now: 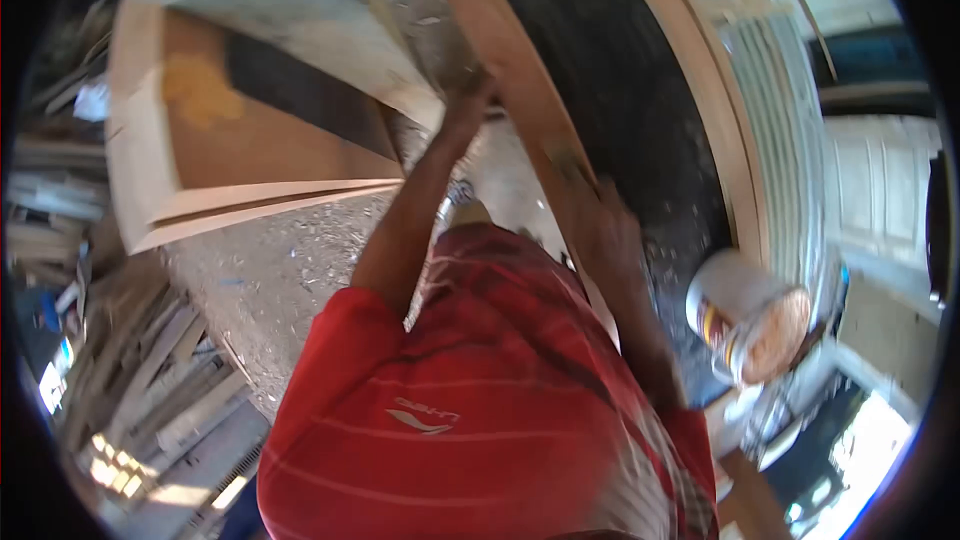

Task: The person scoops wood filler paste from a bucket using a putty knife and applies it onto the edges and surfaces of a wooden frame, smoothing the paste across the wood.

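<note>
A long wooden frame (pixel 520 60) with a dark inner panel (pixel 610 50) lies in front of me, slightly to the right. At its left edge, my left hand (pixel 480 92) is closed against the wood, its fingers partly hidden and blurred. My right hand (pixel 608 230) rests on the near part of the same wooden member, smeared by motion. Under its fingertips shows a small yellowish-brown block (pixel 568 162), whose exact kind I cannot make out. The hand appears closed around this block.
A boxy wooden piece (pixel 280 130) and a pale board (pixel 270 0) stand at left. Scrap wood (pixel 150 360) is piled beyond the shavings-strewn floor (pixel 260 260). A white bucket (pixel 735 305) lies near the frame's right side, beside corrugated sheeting (pixel 785 130).
</note>
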The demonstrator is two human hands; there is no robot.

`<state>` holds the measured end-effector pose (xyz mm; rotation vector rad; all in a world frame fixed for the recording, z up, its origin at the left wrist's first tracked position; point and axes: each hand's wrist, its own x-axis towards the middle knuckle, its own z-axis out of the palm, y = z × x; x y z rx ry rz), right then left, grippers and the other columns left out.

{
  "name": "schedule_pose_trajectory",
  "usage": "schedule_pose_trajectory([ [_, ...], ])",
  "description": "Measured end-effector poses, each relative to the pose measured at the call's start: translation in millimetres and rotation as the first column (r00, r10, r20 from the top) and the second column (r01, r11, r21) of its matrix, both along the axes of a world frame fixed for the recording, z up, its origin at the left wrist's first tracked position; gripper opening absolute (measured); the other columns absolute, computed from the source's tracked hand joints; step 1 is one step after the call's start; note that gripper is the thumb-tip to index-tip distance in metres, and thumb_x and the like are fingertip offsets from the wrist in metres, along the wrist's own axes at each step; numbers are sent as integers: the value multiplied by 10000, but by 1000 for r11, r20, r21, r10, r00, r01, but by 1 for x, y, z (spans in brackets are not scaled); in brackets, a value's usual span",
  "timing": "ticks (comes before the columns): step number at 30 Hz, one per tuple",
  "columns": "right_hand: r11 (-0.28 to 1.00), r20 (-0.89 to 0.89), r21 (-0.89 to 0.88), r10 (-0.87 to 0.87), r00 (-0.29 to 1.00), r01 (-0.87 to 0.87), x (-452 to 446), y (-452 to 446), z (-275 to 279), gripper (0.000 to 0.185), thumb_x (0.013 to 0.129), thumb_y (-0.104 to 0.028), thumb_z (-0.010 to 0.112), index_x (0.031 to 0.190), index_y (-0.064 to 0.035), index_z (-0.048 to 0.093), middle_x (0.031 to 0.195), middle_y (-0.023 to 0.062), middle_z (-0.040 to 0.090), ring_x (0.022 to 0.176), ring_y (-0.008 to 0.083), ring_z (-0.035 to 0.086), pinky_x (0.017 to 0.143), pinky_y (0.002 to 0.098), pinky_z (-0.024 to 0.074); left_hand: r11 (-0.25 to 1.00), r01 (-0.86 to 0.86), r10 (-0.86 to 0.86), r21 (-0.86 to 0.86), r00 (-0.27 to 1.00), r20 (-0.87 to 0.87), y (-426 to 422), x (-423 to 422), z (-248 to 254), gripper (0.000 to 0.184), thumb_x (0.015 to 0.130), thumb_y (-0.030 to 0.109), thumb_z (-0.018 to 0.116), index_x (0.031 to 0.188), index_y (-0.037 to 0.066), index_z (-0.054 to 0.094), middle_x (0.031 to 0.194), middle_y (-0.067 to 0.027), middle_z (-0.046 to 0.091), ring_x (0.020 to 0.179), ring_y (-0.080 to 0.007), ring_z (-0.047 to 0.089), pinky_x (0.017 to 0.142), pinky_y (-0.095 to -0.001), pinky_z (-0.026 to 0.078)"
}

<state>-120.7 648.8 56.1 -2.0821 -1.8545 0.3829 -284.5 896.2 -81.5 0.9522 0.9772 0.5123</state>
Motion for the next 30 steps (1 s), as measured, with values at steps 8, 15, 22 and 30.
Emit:
schedule_pose_trajectory([
  [8, 992, 97, 114, -66, 993, 55, -2, -32, -7, 374, 999, -71, 656, 1370, -76, 704, 1043, 197, 680, 860, 412, 746, 702, 513, 626, 985, -124, 129, 116, 991, -35, -15, 6, 43, 716, 1068, 671, 591, 1476, 84, 616, 1179, -42, 741, 1051, -173, 729, 880, -359, 603],
  [15, 991, 54, -19, -134, 990, 135, 2, -31, 8, 321, 1009, -84, 683, 1325, -94, 737, 1002, 162, 693, 829, 379, 758, 680, 486, 623, 968, -23, 61, 249, 987, -147, -13, 7, 42, 758, 1093, 723, 474, 1479, 84, 600, 1188, -68, 721, 988, -177, 741, 836, -336, 614],
  [22, 979, 62, -15, -204, 977, 205, -8, -61, 15, 268, 1012, -76, 704, 1273, -83, 767, 971, 133, 692, 786, 327, 761, 631, 441, 614, 944, -10, 36, 329, 997, -74, -16, 8, 27, 735, 1130, 640, 435, 1515, 22, 532, 1245, -118, 706, 1015, -198, 729, 779, -343, 598],
  [30, 988, 91, 33, -154, 984, 151, -3, -62, 0, 361, 1000, -82, 674, 1356, -109, 723, 992, 144, 686, 813, 358, 763, 667, 454, 641, 962, 74, -50, 263, 994, -95, -7, -3, 35, 736, 1111, 664, 500, 1469, 29, 603, 1133, -83, 731, 981, -177, 744, 901, -363, 624],
])
